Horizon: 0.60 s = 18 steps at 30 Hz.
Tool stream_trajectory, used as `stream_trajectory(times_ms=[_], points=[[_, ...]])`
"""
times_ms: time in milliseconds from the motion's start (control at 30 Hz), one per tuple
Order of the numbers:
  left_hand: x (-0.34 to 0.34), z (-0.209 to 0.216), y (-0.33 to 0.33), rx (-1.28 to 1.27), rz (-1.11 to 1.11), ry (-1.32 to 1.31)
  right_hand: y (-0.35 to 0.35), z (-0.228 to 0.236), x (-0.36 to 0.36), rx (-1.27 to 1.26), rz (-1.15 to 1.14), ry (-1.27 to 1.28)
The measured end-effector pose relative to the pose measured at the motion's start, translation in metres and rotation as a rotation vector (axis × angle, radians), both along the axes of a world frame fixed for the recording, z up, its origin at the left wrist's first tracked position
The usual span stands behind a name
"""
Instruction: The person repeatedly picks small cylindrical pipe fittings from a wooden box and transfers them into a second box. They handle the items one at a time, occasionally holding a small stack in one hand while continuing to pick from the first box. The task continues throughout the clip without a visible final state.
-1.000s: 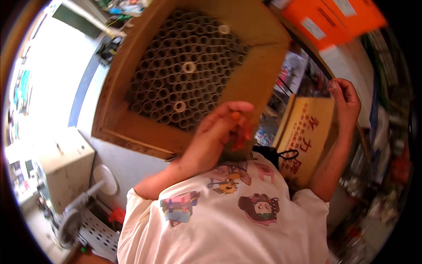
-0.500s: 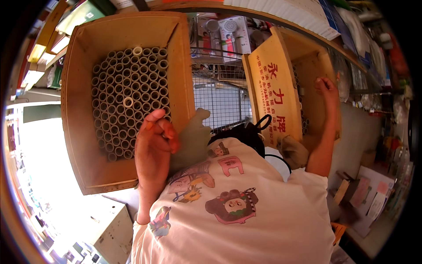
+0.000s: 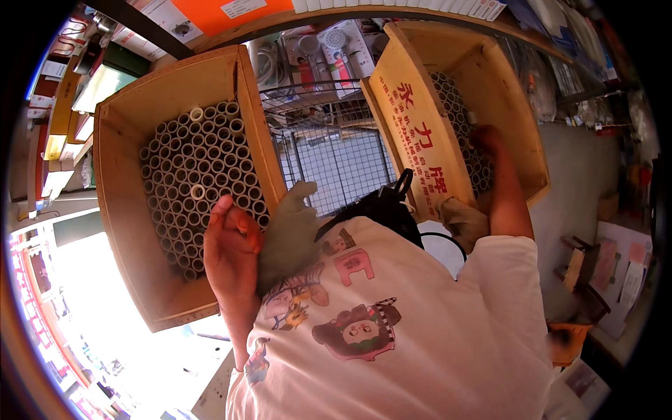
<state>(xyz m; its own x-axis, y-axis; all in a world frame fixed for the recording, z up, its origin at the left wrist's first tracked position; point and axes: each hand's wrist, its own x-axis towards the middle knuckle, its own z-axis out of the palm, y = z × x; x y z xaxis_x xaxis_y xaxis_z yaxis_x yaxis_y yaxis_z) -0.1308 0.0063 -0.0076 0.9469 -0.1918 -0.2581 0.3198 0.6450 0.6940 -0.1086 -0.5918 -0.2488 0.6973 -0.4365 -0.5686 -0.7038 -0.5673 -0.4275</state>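
Observation:
Below the open left wooden box (image 3: 255, 133), my left hand (image 3: 231, 245) hangs with its fingers loosely bent and apart, nothing visible in them. Many short grey pipe pieces (image 3: 183, 161) stand on end in that box, packed in rows with their round openings up. My right hand (image 3: 488, 140) reaches down into the right wooden box (image 3: 514, 91), its fingers bent and in shadow. A short white pipe piece (image 3: 472, 117) shows at its fingertips, seemingly gripped. More upright pipe pieces (image 3: 448, 94) fill the right box's floor, partly hidden by its near wall and my hand.
A wire mesh rack (image 3: 336, 157) stands between the boxes, with packaged shower heads (image 3: 336, 42) behind it. A grey-green glove or cloth (image 3: 290, 224) lies by the left box, a brown one (image 3: 465, 220) by the right. Overhead runs a shelf edge (image 3: 392, 10).
My right hand has gone down and left into the right box, where a white piece now shows at its fingers. My left hand has shifted slightly down; the whole view has shifted.

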Motion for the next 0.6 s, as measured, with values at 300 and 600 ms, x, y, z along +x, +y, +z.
stream_trajectory(times_ms=[300, 600], points=[[0.001, 0.004, -0.005, 0.045, 0.035, 0.027, 0.020, 0.012, -0.001, 0.128, 0.031, -0.025], [0.000, 0.004, -0.005, 0.046, 0.056, 0.035, 0.040, 0.033, 0.006, 0.119, -0.010, 0.103]])
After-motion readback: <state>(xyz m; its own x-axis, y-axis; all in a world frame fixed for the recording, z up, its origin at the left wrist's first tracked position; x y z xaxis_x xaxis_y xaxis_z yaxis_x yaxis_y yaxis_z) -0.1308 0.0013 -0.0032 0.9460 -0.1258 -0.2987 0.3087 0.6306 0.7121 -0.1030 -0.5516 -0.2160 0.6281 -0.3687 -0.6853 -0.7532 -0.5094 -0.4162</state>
